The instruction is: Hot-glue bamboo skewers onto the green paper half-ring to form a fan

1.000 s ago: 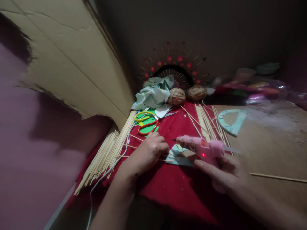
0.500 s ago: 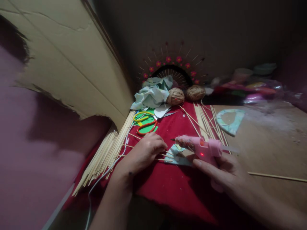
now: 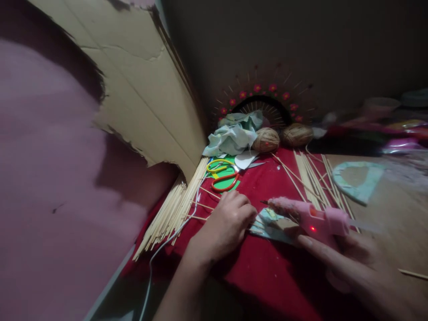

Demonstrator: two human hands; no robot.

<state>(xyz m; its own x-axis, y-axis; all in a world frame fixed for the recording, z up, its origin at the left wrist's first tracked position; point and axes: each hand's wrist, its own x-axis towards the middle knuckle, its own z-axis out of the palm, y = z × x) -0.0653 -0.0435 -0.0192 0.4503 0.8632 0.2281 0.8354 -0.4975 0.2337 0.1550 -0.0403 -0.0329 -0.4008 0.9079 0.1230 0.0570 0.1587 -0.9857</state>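
Observation:
My right hand (image 3: 351, 254) is wrapped round a pink hot glue gun (image 3: 323, 218) with a red light on its side and a clear glue stick out the back. Its dark nozzle points left, above a curved piece covered in pale blue-green fabric (image 3: 267, 218). Closed fingers of my left hand (image 3: 230, 218) press on thin bamboo sticks (image 3: 200, 205) that run beneath it, their right ends lying across the fabric piece. The left fingertips are hidden behind the hand.
Scissors (image 3: 227, 178) with yellow and orange handles lie beyond my left hand. Stick bundles (image 3: 163, 214) and a white cord (image 3: 167, 240) sit left. Twine balls (image 3: 267, 139), crumpled fabric (image 3: 230, 138) and another fabric-covered shape (image 3: 359, 180) lie farther back. Torn cardboard (image 3: 147, 89) leans at left.
The camera has turned left, so everything sits farther right in the picture. Both hands keep nearly the same place over the fabric piece, the glue gun still in the right one.

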